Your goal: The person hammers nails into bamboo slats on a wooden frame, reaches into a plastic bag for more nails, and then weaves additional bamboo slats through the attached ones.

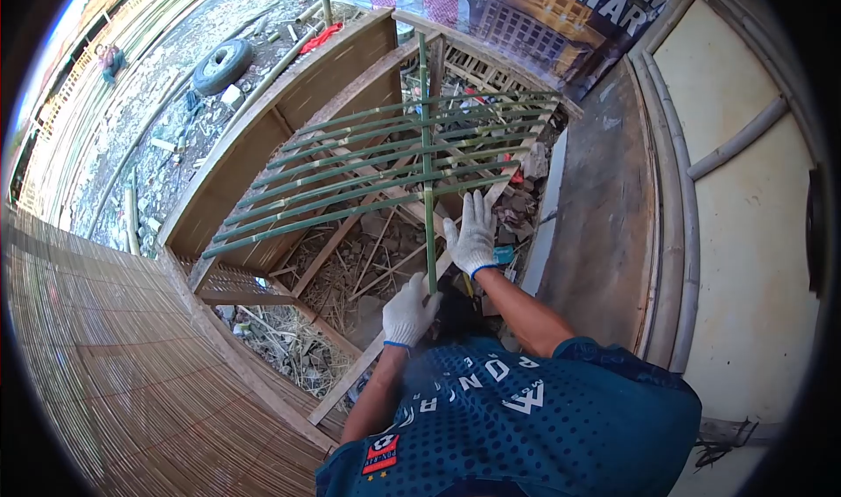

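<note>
A long upright green bamboo strip (427, 155) crosses over a row of several green bamboo slats (324, 174), which lie side by side on a wooden frame (328, 260). My left hand (408, 311), in a white glove, is closed around the strip's lower end. Just right of the strip, my right hand (473, 236), also gloved, has its fingers stretched out below the nearest slat and holds nothing. Whether its fingertips touch that slat is unclear.
Plywood panels (232, 159) bound the frame on the left, beside a woven bamboo mat (114, 348). Rubble and straw (298, 344) lie below. A printed banner (517, 15) hangs behind. A tire (222, 67) and a distant person (109, 61) are at upper left.
</note>
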`<state>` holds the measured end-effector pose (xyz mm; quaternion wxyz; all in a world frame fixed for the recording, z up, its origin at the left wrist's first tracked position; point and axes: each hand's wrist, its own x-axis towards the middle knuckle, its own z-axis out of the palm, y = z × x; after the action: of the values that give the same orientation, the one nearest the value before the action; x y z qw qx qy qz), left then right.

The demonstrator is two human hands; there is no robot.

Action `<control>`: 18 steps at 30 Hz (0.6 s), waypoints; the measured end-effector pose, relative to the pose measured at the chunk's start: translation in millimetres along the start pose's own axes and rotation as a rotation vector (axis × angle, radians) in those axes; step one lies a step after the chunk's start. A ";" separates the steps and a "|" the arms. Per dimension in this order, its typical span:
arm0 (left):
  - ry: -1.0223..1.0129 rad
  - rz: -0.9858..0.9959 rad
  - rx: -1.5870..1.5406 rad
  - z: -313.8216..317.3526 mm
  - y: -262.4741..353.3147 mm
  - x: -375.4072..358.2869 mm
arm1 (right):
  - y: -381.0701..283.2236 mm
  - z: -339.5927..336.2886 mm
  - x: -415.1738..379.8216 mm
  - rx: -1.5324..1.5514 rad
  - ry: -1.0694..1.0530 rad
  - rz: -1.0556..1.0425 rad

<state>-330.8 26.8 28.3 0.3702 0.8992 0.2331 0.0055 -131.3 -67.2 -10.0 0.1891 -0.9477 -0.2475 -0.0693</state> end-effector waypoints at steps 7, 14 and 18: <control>-0.283 -0.116 -0.504 -41.5 -2.2 21.1 | -12.7 -18.4 -21.1 -0.020 -0.145 -0.126; -0.327 -0.091 -0.389 -6.8 -27.5 35.7 | -23.1 -32.4 -20.1 -0.073 -0.262 -0.122; -0.319 -0.091 -0.386 -13.0 -23.0 32.5 | -17.5 -24.2 -21.0 -0.053 -0.231 -0.126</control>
<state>-313.8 63.3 17.1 0.5671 0.7899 0.2065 -0.1084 -159.1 -71.9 13.2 0.1296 -0.9365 -0.3250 0.0221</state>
